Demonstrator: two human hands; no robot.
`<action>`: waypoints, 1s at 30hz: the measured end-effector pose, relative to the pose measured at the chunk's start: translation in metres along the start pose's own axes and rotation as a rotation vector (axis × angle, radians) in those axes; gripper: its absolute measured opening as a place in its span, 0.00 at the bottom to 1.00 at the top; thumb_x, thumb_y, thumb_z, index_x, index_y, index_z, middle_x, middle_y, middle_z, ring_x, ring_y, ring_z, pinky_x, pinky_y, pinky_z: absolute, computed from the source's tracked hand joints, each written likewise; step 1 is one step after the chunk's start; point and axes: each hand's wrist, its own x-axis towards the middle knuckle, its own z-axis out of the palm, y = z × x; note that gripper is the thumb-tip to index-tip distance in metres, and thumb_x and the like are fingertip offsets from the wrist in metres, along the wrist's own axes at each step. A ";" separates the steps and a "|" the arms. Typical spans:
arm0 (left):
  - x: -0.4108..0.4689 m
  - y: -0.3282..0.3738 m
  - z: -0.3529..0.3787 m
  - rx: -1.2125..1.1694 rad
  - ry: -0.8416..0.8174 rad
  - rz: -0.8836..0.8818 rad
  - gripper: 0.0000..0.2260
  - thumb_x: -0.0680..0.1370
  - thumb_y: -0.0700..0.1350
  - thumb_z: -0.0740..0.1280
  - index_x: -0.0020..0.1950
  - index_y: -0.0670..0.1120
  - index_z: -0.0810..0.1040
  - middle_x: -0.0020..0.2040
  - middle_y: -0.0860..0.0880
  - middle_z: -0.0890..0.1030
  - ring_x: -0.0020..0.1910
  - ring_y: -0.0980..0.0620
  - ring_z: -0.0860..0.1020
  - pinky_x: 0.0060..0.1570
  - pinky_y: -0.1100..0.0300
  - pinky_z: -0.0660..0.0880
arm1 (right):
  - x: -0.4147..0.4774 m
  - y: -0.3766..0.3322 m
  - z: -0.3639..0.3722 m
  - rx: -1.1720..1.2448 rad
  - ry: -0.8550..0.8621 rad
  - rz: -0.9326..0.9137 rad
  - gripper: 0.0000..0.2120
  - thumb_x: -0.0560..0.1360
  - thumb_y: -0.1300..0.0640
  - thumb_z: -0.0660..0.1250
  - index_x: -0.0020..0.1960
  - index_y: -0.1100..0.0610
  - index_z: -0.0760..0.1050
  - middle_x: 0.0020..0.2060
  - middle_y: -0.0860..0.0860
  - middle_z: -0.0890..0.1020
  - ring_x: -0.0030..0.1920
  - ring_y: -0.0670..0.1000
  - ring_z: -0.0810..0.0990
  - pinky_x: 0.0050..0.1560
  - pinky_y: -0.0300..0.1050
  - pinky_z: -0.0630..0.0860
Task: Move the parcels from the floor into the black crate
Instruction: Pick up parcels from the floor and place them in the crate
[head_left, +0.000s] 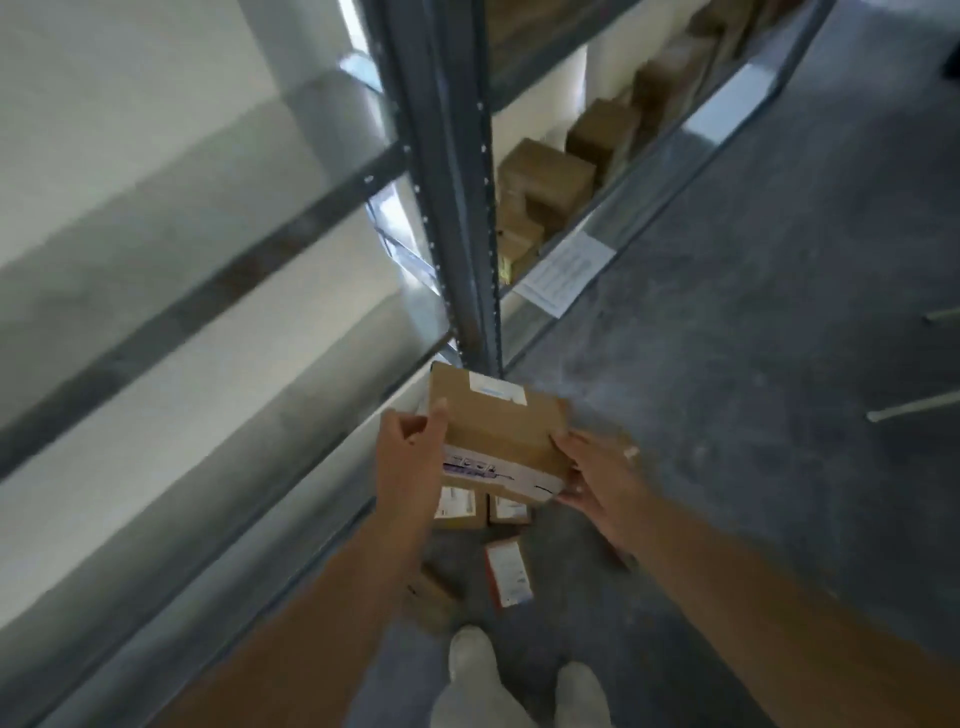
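Both hands are holding a brown cardboard parcel (498, 431) in the lower middle of the frame, up off the floor. The left hand (410, 457) is gripping its left edge with the thumb on top. The right hand (597, 478) is pinching the right corner, with its fingers spread underneath. The black crate is not showing anywhere, so I cannot tell which way the parcel has to go.

The hands are only holding the edges, so the parcel could tip and slip out if one hand lets go too soon. More small parcels (509, 571) are lying on the grey floor (753, 364) just in front of the white shoes (472, 660). A step forward could kick or squash them. The metal shelf post (457, 208) is standing right behind the parcel and could get bumped. Brown boxes (545, 176) are sitting on the shelf in the upper middle, and a paper sheet (566, 273) is stuck on the shelf's edge.
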 end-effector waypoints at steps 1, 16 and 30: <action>-0.013 0.022 -0.018 -0.037 0.013 -0.002 0.13 0.80 0.57 0.65 0.51 0.48 0.72 0.43 0.50 0.80 0.35 0.59 0.80 0.30 0.68 0.74 | -0.024 -0.020 0.010 -0.045 -0.030 -0.052 0.14 0.80 0.56 0.65 0.65 0.56 0.74 0.56 0.56 0.81 0.56 0.57 0.81 0.44 0.50 0.81; -0.190 0.184 -0.166 -0.535 0.149 0.218 0.20 0.79 0.56 0.66 0.71 0.57 0.72 0.62 0.52 0.78 0.56 0.55 0.79 0.53 0.55 0.79 | -0.279 -0.200 0.071 -0.581 -0.419 -0.510 0.15 0.83 0.53 0.60 0.69 0.51 0.71 0.55 0.51 0.81 0.52 0.51 0.81 0.46 0.47 0.80; -0.250 0.173 -0.245 -0.447 0.469 0.318 0.13 0.79 0.38 0.59 0.58 0.51 0.76 0.56 0.53 0.80 0.57 0.51 0.78 0.59 0.51 0.76 | -0.356 -0.185 0.142 -0.646 -0.650 -0.710 0.18 0.78 0.49 0.68 0.63 0.40 0.64 0.55 0.51 0.78 0.55 0.50 0.78 0.43 0.41 0.76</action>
